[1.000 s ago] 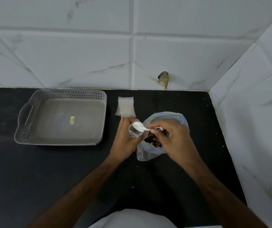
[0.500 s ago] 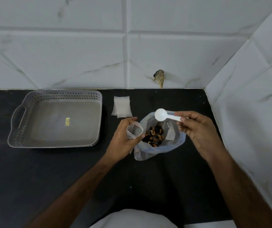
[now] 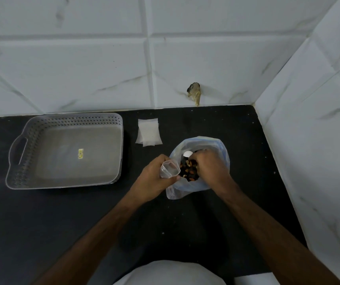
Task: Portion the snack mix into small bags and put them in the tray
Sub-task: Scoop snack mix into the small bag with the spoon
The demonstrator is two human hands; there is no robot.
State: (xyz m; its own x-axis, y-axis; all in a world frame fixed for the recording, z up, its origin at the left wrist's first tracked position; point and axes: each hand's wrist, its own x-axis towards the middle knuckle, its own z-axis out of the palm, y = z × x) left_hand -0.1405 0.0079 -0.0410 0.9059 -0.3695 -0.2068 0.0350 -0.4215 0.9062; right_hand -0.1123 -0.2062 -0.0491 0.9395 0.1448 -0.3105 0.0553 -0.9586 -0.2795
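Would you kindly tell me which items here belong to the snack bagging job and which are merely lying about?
Belongs to the job:
- big bag of snack mix
- white spoon in the right hand
- small bag held open by the left hand
- spare small bags
- grey tray

Lying about:
- yellow sticker on the tray floor
- brown lump on the wall

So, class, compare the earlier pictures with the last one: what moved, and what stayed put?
The right hand, holding the white spoon, went from the small bag's mouth up over the big bag, then down into the snack mix. The left hand keeps the small bag open. Tray and spare bags unchanged.
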